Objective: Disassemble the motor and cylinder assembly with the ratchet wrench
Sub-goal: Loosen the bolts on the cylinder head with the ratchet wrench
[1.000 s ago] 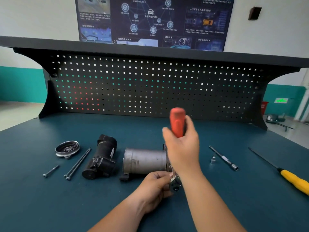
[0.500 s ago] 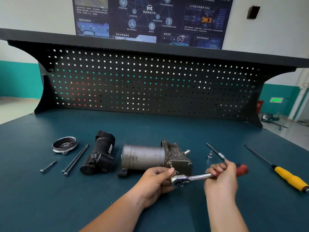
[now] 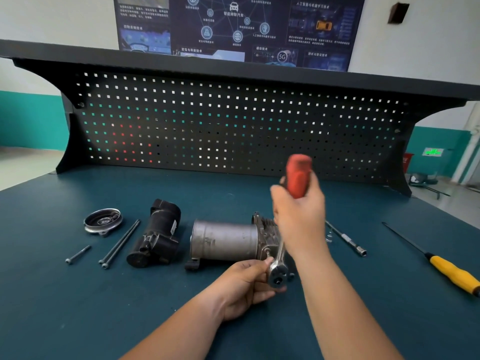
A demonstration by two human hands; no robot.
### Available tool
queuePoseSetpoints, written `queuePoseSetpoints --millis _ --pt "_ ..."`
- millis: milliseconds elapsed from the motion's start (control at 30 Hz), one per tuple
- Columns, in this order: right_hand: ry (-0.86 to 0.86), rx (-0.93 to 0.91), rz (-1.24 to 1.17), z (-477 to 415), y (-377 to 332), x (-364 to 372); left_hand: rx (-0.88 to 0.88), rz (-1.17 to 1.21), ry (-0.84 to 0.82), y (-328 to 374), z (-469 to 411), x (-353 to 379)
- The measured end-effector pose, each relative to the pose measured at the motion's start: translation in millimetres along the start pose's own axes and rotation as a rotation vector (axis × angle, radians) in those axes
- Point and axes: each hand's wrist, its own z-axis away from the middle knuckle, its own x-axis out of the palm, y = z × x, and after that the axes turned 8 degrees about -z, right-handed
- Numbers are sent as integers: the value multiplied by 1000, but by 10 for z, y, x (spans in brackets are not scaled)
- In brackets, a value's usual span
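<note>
A dark teal workbench (image 3: 78,307) fills the foreground, backed by a black pegboard panel (image 3: 233,126) under a shelf, with a dark blue poster (image 3: 233,27) on the pale wall behind. The motor and cylinder assembly (image 3: 224,240) lies on its side near the middle of the bench, its grey drum to the left and its finned cast block (image 3: 265,229) to the right. The ratchet wrench (image 3: 280,255) stands nearly upright at the near right corner of that block, head down and red handle (image 3: 298,175) up and blurred. The right hand (image 3: 301,216) is wrapped round the handle just below its red tip, directly above and partly in front of the cast block. The left hand (image 3: 246,284) sits lower and nearer, thumb and curled fingers clasping the wrench head against the block's front face, just beside the drum's near end. To the left lie a black housing (image 3: 155,237), two long bolts (image 3: 119,242) side by side, a short bolt (image 3: 78,254) and a round metal cap (image 3: 103,220), all apart from the assembly. To the right lie a small socket (image 3: 329,236), an extension bar (image 3: 346,239) and, well apart, a yellow-handled screwdriver (image 3: 452,271).
</note>
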Motion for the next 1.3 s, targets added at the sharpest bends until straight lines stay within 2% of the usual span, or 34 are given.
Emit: queuePoseSetpoints --millis 167,233,300,667,767,1067,1200,1300 --pt "-379 -128 240 143 10 319 -24 6 21 -14 -5 -17" --pt "-432 -130 270 179 15 355 -20 4 12 -1 -2 -28" --pt "-406 -132 256 170 16 335 -17 -8 -11 -4 -9 -40" --pt "-25 -22 20 128 20 46 39 -60 0 -16 0 -19" --pt "95 80 -148 44 39 -77 44 -54 -7 -24 -12 -16" --pt "619 280 -625 13 262 -629 51 -47 -4 -18 -10 -2" --pt "797 392 -716 166 453 -788 51 -38 34 -31 -21 -5" --pt "825 345 -685 190 460 -777 56 -33 39 -40 -24 -13"
